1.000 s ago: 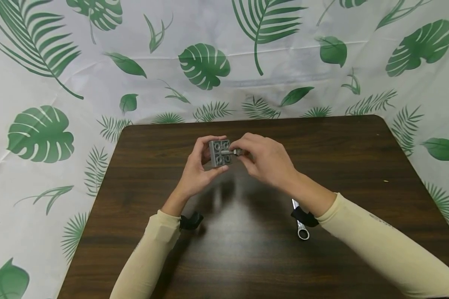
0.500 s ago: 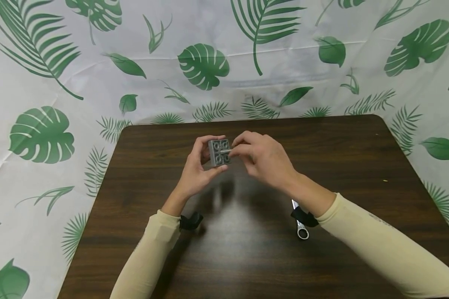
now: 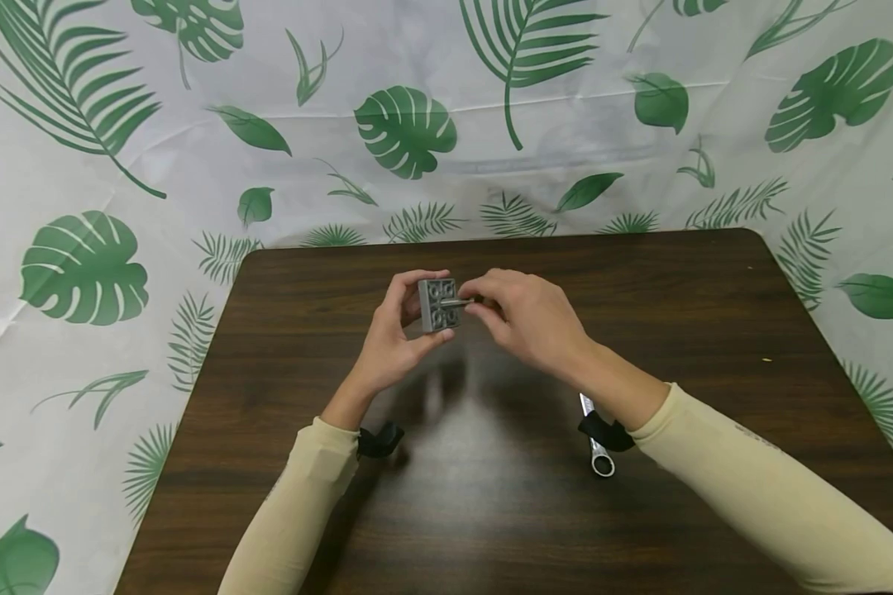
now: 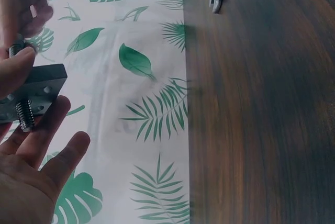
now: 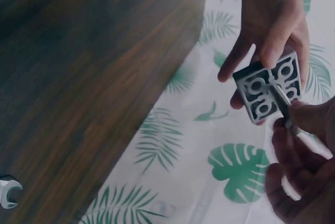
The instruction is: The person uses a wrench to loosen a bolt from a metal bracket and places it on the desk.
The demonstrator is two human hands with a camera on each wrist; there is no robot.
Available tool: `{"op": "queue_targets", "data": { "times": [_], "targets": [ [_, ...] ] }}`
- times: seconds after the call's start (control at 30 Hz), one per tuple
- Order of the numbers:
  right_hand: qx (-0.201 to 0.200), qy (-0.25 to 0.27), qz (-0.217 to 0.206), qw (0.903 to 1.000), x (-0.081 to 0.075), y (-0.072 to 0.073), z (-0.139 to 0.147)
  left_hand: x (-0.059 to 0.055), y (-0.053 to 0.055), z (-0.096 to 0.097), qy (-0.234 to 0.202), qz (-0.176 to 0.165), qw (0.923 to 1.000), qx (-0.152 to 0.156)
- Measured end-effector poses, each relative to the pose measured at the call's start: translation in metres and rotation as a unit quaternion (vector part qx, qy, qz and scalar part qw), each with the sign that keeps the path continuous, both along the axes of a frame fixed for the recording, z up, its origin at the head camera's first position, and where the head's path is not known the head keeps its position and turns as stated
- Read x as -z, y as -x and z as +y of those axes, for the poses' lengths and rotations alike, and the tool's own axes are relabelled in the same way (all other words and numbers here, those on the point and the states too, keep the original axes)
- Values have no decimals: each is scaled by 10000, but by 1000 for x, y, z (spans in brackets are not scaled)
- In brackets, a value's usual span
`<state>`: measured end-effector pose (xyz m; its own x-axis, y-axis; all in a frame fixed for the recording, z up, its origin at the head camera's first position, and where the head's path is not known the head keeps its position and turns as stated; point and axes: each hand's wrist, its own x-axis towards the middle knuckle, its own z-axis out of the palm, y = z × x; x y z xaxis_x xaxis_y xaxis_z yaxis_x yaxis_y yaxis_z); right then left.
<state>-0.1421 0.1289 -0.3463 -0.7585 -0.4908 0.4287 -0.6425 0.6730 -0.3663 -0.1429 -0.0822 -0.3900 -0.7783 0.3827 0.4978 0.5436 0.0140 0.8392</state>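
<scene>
A small square grey metal block (image 3: 426, 307) with ring-shaped recesses is in my left hand (image 3: 387, 351), gripped by its edges between thumb and fingers above the table. A bolt (image 3: 452, 303) runs through the block's middle. Its threaded end (image 4: 24, 115) pokes out of the far face in the left wrist view. The thumb and fingers of my right hand (image 3: 536, 322) pinch the bolt's other end, which stands out from the recessed face. In the right wrist view the shank (image 5: 281, 98) shows between the block and those fingertips; the fingers cover most of the head.
On the dark wooden table (image 3: 491, 512) lies a silver combination wrench (image 3: 601, 459), its middle covered by the black strap (image 3: 605, 431) on my right wrist. A tiny yellow scrap (image 3: 767, 359) lies at the right. Behind hangs a leaf-print cloth (image 3: 536, 182).
My right fingers have shifted round on the bolt: its head showed beside them a second ago, and they now cover it. The left hand and block have barely moved.
</scene>
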Motion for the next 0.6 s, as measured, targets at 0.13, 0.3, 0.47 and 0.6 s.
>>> {"op": "queue_targets", "data": {
  "times": [0.13, 0.3, 0.47, 0.6],
  "targets": [
    [-527, 161, 520, 9971, 1, 1, 3, 1, 2, 1, -58, -28, 10000, 63],
    [-38, 285, 281, 9992, 2, 0, 4, 1, 3, 1, -88, -3, 10000, 43],
    [328, 238, -204, 9990, -1, -1, 3, 2, 4, 1, -86, -11, 10000, 42],
    [-283, 335, 148, 9989, 1, 1, 3, 2, 3, 0, -121, -90, 9999, 72]
  ]
}}
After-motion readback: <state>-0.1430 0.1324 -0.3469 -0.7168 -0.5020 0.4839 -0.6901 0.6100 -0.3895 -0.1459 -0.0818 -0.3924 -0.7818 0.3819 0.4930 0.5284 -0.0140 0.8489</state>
